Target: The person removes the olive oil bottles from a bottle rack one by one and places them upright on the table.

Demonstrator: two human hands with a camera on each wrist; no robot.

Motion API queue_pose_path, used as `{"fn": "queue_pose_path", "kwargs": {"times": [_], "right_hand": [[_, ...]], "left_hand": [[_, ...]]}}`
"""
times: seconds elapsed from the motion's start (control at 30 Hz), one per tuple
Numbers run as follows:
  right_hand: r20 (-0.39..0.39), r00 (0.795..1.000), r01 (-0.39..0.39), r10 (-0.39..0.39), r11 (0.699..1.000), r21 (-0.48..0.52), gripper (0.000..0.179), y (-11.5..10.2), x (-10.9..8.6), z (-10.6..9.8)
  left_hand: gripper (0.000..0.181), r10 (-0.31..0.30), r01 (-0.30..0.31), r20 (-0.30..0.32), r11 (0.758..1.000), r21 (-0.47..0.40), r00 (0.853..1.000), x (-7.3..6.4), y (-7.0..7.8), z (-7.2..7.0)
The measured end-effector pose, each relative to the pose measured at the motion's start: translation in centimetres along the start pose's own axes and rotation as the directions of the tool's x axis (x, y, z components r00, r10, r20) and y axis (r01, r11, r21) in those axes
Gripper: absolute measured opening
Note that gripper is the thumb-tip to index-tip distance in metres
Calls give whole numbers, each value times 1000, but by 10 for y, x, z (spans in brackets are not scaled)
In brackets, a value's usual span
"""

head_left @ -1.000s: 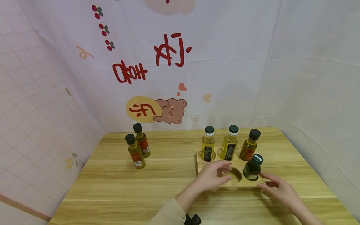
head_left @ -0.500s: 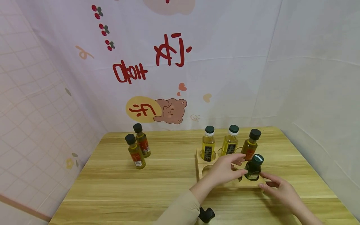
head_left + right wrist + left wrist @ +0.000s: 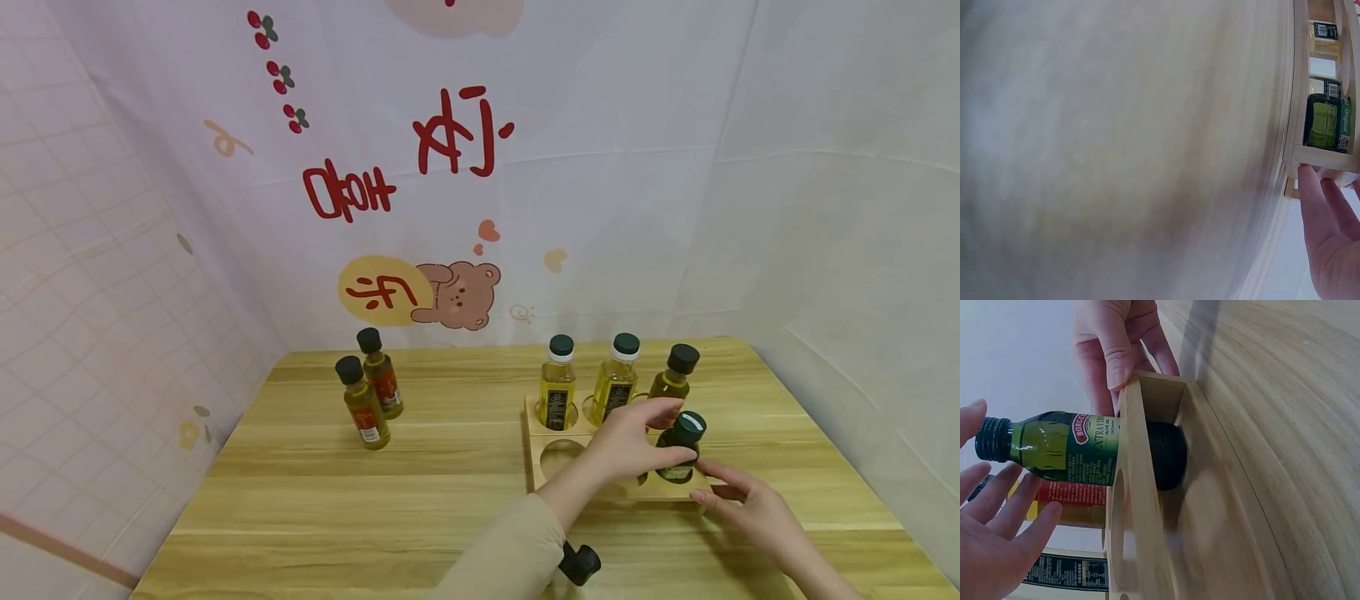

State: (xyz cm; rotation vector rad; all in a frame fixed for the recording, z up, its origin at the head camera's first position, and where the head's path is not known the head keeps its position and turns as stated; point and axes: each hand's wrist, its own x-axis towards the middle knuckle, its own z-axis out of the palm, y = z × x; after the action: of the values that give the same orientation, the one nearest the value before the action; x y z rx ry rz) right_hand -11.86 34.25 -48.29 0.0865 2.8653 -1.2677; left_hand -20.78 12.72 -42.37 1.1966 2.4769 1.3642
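Observation:
A dark green olive oil bottle stands in the front right hole of a wooden two-tier rack. My left hand reaches around this bottle, thumb and fingers spread on either side of its neck and cap. In the left wrist view, gaps show between the fingertips and the glass. My right hand holds the rack's right end, thumb at the front corner and fingers along the side. Two yellow oil bottles, one at the left and one in the middle, and a red-labelled bottle fill the back row.
Two more red-labelled oil bottles, a nearer one and a farther one, stand on the left of the wooden table. A printed cloth hangs behind the table. The front row's left hole holds no bottle.
My left hand has moved right, from over the front middle hole to around the dark green bottle. The right hand has stayed at the rack's end.

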Motion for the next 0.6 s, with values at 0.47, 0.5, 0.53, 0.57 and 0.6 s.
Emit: {"fn": "queue_pose_path", "kwargs": {"times": [0.47,0.5,0.53,0.57,0.6], "right_hand": [[22,999,-26,26,1000,1,65,0,0,0],[22,999,-27,27,1000,2,65,0,0,0],[22,999,-26,26,1000,3,65,0,0,0],[21,999,-26,25,1000,4,64,0,0,0],[21,999,-24,24,1000,5,64,0,0,0]], "left_hand": [[45,-15,12,-48,997,-76,999,9,4,7],[43,-14,9,-55,996,-84,998,9,4,8],[42,-13,7,-61,996,-90,998,10,3,9],[41,-12,6,-66,996,-94,998,10,3,9],[41,-13,6,-71,995,-97,997,11,2,10]]}}
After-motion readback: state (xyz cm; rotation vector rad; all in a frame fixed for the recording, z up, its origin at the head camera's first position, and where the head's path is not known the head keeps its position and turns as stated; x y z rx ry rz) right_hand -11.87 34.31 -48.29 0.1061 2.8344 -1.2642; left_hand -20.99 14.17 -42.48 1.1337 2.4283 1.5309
